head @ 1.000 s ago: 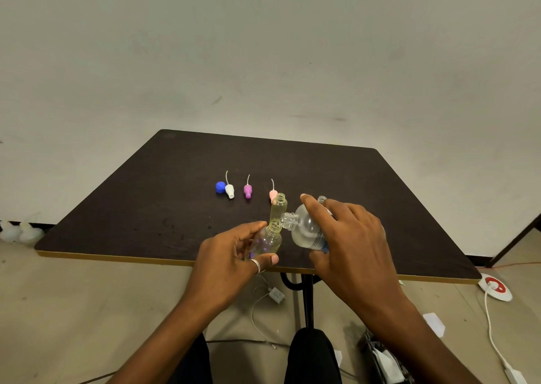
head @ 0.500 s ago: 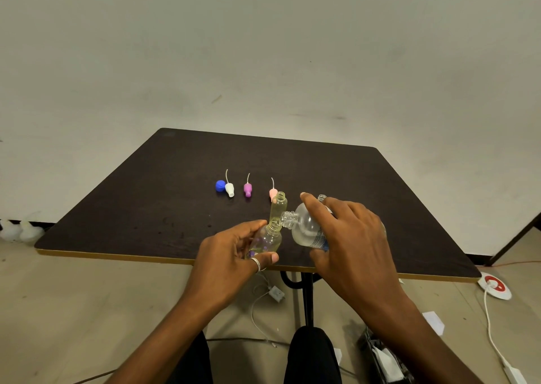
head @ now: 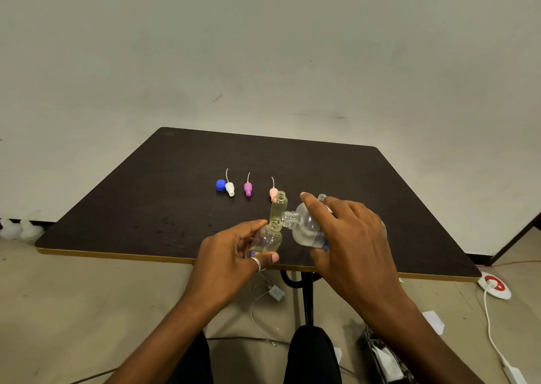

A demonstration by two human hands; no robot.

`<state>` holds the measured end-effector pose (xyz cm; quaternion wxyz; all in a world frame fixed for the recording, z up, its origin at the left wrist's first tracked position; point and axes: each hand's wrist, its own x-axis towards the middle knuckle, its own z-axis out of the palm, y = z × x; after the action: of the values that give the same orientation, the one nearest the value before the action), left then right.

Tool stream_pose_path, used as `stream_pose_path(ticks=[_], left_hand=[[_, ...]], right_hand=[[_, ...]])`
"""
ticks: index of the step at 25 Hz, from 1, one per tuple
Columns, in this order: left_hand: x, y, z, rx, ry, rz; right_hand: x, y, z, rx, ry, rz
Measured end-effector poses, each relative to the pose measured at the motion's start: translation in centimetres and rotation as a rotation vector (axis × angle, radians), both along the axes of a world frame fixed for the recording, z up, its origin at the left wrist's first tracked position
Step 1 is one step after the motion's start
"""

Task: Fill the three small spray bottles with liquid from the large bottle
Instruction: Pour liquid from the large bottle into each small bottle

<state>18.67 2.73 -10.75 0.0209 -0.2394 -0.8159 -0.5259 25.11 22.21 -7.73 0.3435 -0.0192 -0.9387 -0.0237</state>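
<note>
My left hand (head: 234, 255) holds a small clear spray bottle (head: 268, 238), tilted, near the table's front edge. My right hand (head: 348, 237) grips the large clear bottle (head: 304, 227), tipped on its side with its threaded mouth at the small bottle's neck. Behind them a second small bottle (head: 279, 208) with yellowish liquid stands upright and uncapped. The open neck of a third small bottle (head: 322, 197) peeks out behind my right fingers. Three spray heads lie in a row: white (head: 230, 189), purple (head: 248, 188) and pink (head: 273, 192). A blue cap (head: 220, 185) lies beside the white one.
The dark table (head: 175, 202) has a yellow-trimmed front edge close to my hands. White cables, a small adapter (head: 276, 293) and a round red-and-white socket (head: 494, 285) lie on the floor. White containers (head: 20, 228) sit by the wall at left.
Almost nothing has moved: both hands keep the small bottle and the tipped large bottle in the same pose, with only a slight shift of the view.
</note>
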Motion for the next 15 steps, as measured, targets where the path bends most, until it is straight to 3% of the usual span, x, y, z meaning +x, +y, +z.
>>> stream_pose_path(ticks=[15], left_hand=[[-0.08,0.10,-0.06,-0.009,-0.002,0.006]], right_hand=[[-0.06,-0.07,0.04,0.000,0.004,0.005]])
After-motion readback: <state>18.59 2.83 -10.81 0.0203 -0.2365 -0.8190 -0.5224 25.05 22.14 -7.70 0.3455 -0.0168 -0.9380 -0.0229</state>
